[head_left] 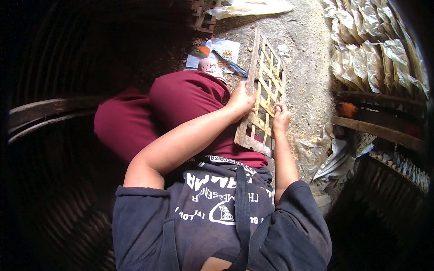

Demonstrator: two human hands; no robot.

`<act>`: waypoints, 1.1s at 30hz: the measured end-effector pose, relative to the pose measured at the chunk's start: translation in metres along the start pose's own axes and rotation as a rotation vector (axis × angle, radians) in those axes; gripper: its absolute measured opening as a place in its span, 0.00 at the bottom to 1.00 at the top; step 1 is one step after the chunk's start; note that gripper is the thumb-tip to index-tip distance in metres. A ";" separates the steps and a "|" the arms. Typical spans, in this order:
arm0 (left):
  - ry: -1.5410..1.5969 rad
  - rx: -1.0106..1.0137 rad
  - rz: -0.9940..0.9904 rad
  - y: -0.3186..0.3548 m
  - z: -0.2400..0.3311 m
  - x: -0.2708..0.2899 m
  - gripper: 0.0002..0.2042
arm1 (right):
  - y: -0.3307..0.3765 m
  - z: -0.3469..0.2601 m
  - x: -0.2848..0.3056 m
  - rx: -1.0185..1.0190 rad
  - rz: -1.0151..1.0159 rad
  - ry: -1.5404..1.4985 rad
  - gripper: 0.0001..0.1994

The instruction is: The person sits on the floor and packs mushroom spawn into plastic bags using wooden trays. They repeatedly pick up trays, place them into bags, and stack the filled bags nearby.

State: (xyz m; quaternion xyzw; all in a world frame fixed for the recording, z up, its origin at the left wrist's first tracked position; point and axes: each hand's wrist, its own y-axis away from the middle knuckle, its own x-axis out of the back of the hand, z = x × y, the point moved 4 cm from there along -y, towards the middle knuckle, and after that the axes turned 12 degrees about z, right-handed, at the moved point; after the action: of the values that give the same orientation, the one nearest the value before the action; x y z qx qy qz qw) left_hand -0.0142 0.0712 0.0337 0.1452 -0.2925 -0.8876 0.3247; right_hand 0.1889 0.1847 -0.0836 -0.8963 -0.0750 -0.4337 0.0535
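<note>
A wooden lattice rack (266, 97), with pale crossed slats inside a worn frame, stands tilted across my lap. My left hand (242, 100) is closed round its left rail, about midway along. Against the rack's right side, my right hand (281, 118) has its fingers curled in; whether they grip the rail, a slat or something small is hidden. The rack's lower end rests near my thigh, and its far end points away over the floor.
Pale crumbs litter the grey floor (307, 67). Several wrapped flat packs (361, 63) line shelves at the right, above crumpled plastic (316, 147). Beyond my shoe (211, 67) are paper sheets (224, 47) and a dark strip (230, 63). Another lattice rack (203, 20) stands at the far end.
</note>
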 end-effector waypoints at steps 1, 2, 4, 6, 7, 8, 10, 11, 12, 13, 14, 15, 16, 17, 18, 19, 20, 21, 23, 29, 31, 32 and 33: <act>0.017 0.008 -0.012 0.000 0.000 0.000 0.26 | -0.002 -0.005 0.006 0.160 0.206 0.112 0.09; 0.005 0.009 -0.005 0.002 0.002 0.000 0.26 | -0.001 -0.024 0.018 0.319 0.409 0.227 0.09; -0.019 0.011 0.011 0.005 0.007 0.001 0.26 | -0.006 -0.027 0.019 0.349 0.484 0.155 0.13; -0.019 0.004 0.001 0.006 0.009 0.001 0.26 | -0.019 -0.015 0.006 0.176 0.213 0.031 0.13; -0.019 -0.001 -0.003 0.006 0.010 0.000 0.26 | -0.025 -0.009 -0.001 0.090 0.077 -0.031 0.14; -0.024 -0.005 -0.008 0.002 0.006 -0.001 0.26 | -0.032 0.006 -0.014 -0.017 0.015 -0.136 0.16; -0.022 -0.011 -0.008 0.000 0.004 -0.002 0.26 | -0.039 0.007 -0.024 0.106 -0.071 0.012 0.17; -0.022 -0.013 -0.004 0.000 0.003 -0.001 0.26 | -0.042 0.007 -0.031 0.168 -0.118 0.084 0.18; -0.021 -0.001 -0.009 0.000 0.004 -0.002 0.26 | -0.046 0.018 -0.040 0.034 -0.256 -0.134 0.20; -0.026 -0.003 -0.015 0.000 0.005 -0.003 0.26 | -0.050 0.029 -0.045 -0.024 -0.303 -0.196 0.20; -0.026 -0.005 -0.012 -0.001 0.004 -0.002 0.25 | -0.052 0.025 -0.046 -0.075 -0.358 -0.259 0.20; -0.026 -0.008 -0.010 -0.002 0.003 -0.001 0.25 | -0.052 0.020 -0.048 -0.128 -0.412 -0.320 0.20; -0.032 -0.012 -0.009 -0.003 0.002 0.000 0.25 | -0.050 0.017 -0.038 -0.075 -0.324 -0.320 0.21; -0.040 -0.016 -0.014 -0.003 0.001 -0.001 0.25 | -0.050 0.018 -0.036 -0.019 -0.333 -0.243 0.21; -0.048 -0.019 -0.019 -0.003 0.000 -0.001 0.25 | -0.052 0.019 -0.033 0.037 -0.341 -0.166 0.21; -0.051 -0.019 -0.015 -0.003 0.000 0.000 0.25 | -0.052 0.019 -0.032 0.093 -0.349 -0.089 0.21; -0.055 -0.018 -0.016 -0.003 0.000 0.000 0.26 | -0.052 0.022 -0.035 -0.006 -0.353 -0.322 0.20; -0.060 -0.018 -0.016 -0.003 0.001 0.000 0.26 | -0.053 0.026 -0.035 0.003 -0.337 -0.338 0.19; -0.074 -0.016 -0.017 -0.003 0.003 0.000 0.27 | -0.054 0.031 -0.037 0.022 -0.306 -0.371 0.17; -0.088 0.004 0.013 0.000 0.006 0.000 0.29 | -0.045 0.038 -0.044 -0.129 -0.247 -0.554 0.09; -0.089 0.012 0.018 0.000 0.006 0.001 0.29 | -0.048 0.039 -0.043 -0.181 -0.285 -0.605 0.08; -0.086 0.011 0.014 -0.001 0.006 0.001 0.29 | -0.051 0.039 -0.040 -0.150 -0.283 -0.561 0.08; -0.083 0.009 0.009 -0.001 0.005 0.001 0.29 | -0.050 0.038 -0.039 -0.103 -0.271 -0.536 0.07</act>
State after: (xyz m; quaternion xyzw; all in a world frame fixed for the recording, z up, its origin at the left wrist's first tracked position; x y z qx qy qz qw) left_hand -0.0177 0.0737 0.0371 0.1086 -0.3105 -0.8900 0.3157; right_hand 0.1847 0.2366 -0.1361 -0.9622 -0.1833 -0.1880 -0.0719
